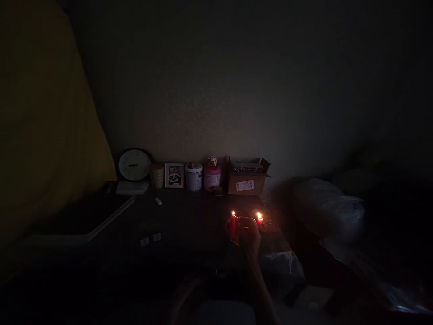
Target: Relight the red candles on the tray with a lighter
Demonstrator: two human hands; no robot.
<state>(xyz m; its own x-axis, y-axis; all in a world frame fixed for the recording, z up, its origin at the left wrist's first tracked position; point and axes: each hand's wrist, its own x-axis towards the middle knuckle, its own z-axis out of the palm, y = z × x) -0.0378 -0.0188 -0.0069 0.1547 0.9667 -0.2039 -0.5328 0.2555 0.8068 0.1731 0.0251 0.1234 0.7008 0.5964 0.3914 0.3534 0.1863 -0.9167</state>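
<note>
Two lit red candles glow near the right end of the dark table. The taller candle (232,225) stands upright on a small glass-like plate (232,240). A shorter candle (260,220) burns on a second plate (270,224) to its right. My right hand (249,234) is between the two candles, over the right side of the first plate, its fingers curled. What they grip, if anything, is hidden in the dim light. My left hand (185,291) is low at the table's front, dark and smeared, so its fingers do not show clearly.
Along the wall stand a round clock (134,164), a cup (157,176), a panda picture frame (174,175), a white tub (194,177), a pink-lidded tub (212,178) and an open cardboard box (246,183). Plastic bags (326,205) lie right. A yellow curtain (43,113) hangs left.
</note>
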